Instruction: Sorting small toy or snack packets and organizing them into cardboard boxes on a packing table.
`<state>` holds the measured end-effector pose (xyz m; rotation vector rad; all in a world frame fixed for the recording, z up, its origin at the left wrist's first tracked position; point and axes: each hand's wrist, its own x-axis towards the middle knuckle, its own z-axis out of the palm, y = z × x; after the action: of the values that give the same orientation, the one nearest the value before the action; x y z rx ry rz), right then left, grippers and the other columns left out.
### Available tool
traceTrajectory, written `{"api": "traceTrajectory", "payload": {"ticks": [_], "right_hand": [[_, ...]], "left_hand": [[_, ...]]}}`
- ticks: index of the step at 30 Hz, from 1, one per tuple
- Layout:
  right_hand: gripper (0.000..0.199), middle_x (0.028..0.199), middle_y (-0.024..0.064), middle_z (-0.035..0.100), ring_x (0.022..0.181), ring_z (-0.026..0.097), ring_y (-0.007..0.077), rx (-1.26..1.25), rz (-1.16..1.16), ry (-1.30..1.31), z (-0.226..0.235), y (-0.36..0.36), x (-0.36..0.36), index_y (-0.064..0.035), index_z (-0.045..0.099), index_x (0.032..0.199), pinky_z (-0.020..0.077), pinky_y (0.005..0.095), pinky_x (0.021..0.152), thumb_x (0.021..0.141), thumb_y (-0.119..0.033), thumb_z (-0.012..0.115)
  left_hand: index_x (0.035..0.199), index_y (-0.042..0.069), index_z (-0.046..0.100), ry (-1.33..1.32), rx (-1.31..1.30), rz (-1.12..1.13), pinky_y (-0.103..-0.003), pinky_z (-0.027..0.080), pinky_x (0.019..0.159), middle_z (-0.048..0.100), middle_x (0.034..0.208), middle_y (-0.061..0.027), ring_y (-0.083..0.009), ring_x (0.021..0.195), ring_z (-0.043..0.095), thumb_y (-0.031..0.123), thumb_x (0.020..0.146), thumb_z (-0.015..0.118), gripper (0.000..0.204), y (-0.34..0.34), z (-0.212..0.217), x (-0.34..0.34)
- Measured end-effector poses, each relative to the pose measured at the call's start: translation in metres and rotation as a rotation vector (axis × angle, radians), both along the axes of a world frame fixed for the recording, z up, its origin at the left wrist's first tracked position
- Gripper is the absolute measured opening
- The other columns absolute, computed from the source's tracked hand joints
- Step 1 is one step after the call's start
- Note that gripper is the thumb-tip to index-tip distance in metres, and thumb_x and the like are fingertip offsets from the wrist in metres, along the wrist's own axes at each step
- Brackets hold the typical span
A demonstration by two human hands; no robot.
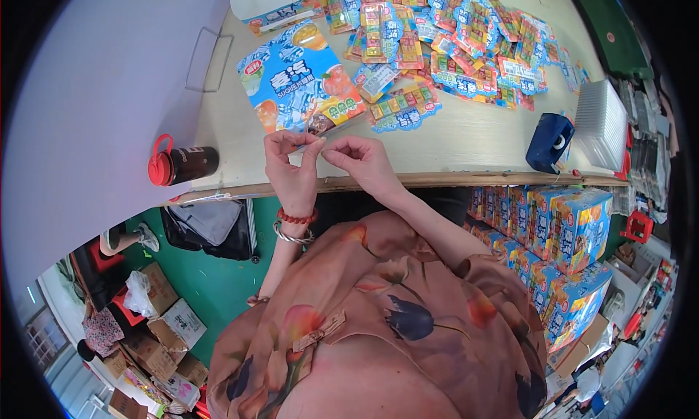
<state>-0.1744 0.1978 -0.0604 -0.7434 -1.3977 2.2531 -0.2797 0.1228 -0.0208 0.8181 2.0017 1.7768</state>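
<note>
My left hand (290,173) is raised over the front edge of the table, thumb and forefinger pinched together. Meeting it from the right, my right hand (366,165) has its fingers closed in a pinch as well. Something tiny may be between the fingertips, but it is too small to name. Just beyond my hands, a blue printed carton (295,73) with fruit pictures lies on the table (466,146). One candy blister pack (404,106) rests to the right of the carton, by the edge of a heap of similar packs (473,40).
An open carton (280,15) stands at the back. To the left are a dark bottle (193,164) with a red lid and a wire frame (207,62). At the right sit a dark blue tape dispenser (547,144) and stacked clear trays (601,124). Filled cartons (575,233) are piled below.
</note>
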Motion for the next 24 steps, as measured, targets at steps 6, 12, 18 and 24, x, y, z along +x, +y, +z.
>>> {"api": "traceTrajectory", "payload": {"ticks": [6, 12, 18, 24], "right_hand": [[0.012, 0.073, 0.0000, 0.064, 0.067, 0.056, 0.0045, 0.033, -0.102, -0.034, -0.006, 0.001, -0.013, 0.0008, 0.067, 0.088, 0.0447, 0.0202, 0.057, 0.084, -0.011, 0.067], [0.014, 0.081, 0.0037, 0.067, 0.073, 0.061, 0.0079, 0.048, -0.126, -0.027, -0.017, 0.004, -0.018, 0.0007, 0.067, 0.094, 0.0489, 0.0222, 0.066, 0.085, -0.010, 0.066], [0.014, 0.083, 0.0055, 0.068, 0.076, 0.063, 0.0098, 0.033, -0.141, -0.028, -0.022, 0.003, -0.021, 0.0012, 0.068, 0.095, 0.0505, 0.0232, 0.070, 0.084, -0.007, 0.065], [0.012, 0.073, 0.0070, 0.068, 0.066, 0.062, 0.0089, 0.006, -0.258, 0.014, -0.020, -0.001, -0.027, 0.0045, 0.068, 0.086, 0.0500, 0.0223, 0.060, 0.081, -0.006, 0.067]], "left_hand": [[0.094, 0.001, 0.047, 0.220, -0.068, 0.045, -0.027, 0.049, 0.075, 0.062, 0.083, -0.0074, -0.0139, 0.080, 0.062, -0.005, 0.079, 0.067, 0.026, 0.003, -0.022, -0.003], [0.093, 0.000, 0.047, 0.206, -0.126, 0.037, -0.027, 0.050, 0.071, 0.062, 0.083, -0.0098, -0.0161, 0.078, 0.063, -0.004, 0.080, 0.065, 0.022, 0.010, -0.016, -0.007], [0.093, 0.000, 0.047, 0.240, -0.178, 0.031, -0.028, 0.050, 0.068, 0.062, 0.080, -0.0106, -0.0174, 0.075, 0.063, -0.005, 0.080, 0.064, 0.022, 0.012, -0.013, -0.009], [0.095, 0.000, 0.048, 0.232, -0.119, 0.079, -0.029, 0.050, 0.071, 0.060, 0.085, -0.0105, -0.0190, 0.078, 0.062, -0.003, 0.081, 0.065, 0.022, 0.014, -0.032, -0.004]]}}
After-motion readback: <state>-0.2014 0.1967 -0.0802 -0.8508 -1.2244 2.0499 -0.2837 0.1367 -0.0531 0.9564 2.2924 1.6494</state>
